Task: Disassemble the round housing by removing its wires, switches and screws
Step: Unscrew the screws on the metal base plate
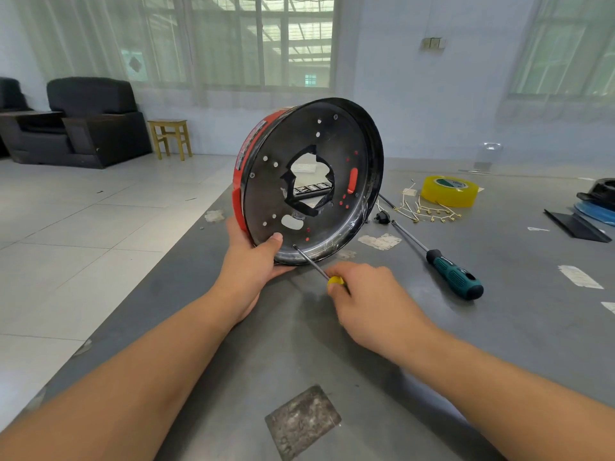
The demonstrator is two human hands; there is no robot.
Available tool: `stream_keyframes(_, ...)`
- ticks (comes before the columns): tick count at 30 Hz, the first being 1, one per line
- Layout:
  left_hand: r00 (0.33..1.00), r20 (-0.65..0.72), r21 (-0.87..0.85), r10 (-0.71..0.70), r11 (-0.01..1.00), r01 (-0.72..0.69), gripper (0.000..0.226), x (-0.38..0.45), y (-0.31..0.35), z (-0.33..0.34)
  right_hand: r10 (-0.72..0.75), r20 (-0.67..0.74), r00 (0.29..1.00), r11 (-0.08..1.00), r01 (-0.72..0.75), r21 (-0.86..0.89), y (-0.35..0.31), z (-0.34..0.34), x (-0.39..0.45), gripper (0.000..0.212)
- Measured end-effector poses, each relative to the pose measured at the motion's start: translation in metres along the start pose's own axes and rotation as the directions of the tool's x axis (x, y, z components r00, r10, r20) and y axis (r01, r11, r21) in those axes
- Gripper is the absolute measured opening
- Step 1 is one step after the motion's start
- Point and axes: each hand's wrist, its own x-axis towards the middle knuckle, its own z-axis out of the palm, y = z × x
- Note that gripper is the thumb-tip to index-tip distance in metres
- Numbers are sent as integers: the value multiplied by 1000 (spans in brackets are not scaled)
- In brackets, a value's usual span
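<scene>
Left hand (253, 257) grips housing (309, 181) rim; right hand (366, 301) clamps yellow screwdriver (316, 266), handle mostly hidden, tip at rim

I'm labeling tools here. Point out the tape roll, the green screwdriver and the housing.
Tape roll (450, 191), head view, yellow outer side.
Green screwdriver (455, 276), head view, handle.
Housing (266, 181), head view, black face plate.

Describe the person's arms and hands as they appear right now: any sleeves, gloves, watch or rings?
Both forearms are bare as far up as the picture reaches; no sleeve edge shows. The left hand and the right hand wear no gloves. No watch, strap or bracelet sits on either wrist, and no ring shows on the fingers that can be seen. No marks or bandages are visible.
</scene>
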Motion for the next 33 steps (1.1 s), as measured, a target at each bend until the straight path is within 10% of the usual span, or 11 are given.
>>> stream_keyframes(6,1000,-18,-13,-2,1000,2,57,-2,1,2,-181,3,983,881,164,-445,-7,5,-11,18)
stream_keyframes(13,998,-61,-32,-24,999,22,50,0,-2,0,-11,-29,1000,983,16,181,2,-4,6,29)
stream_keyframes(20,990,-127,-88,-65,995,54,55,8,0,-5,150,12,989,572,-97,815,3,-16,16,35)
stream_keyframes(33,960,-216,-153,-181,977,150,43,18,-5,-13,163,-159,974,378,87,922,-1,-10,8,25)
